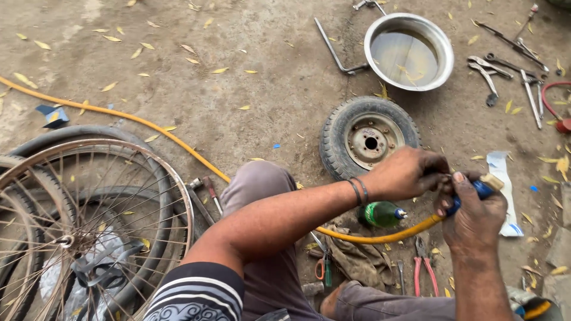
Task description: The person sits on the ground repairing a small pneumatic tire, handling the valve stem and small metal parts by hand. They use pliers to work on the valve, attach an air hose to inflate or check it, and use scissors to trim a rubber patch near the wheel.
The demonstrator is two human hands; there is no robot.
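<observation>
— What are the hands doing?
— The right hand [473, 217] is gripping the blue nozzle [476, 191] on the end of the yellow hose [380, 236], above the ground. The left hand [410, 173] is closing its fingers around the nozzle's near end.
— What is lying nearby?
— A small tyre [369, 138], a green bottle [380, 213], red pliers [423, 268], and a steel basin [409, 51] farther off

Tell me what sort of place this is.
Probably an open-air roadside tyre and bicycle repair spot: bare ground, a spoked bicycle wheel, a small tyre on its rim, a metal water basin and scattered spanners.
</observation>
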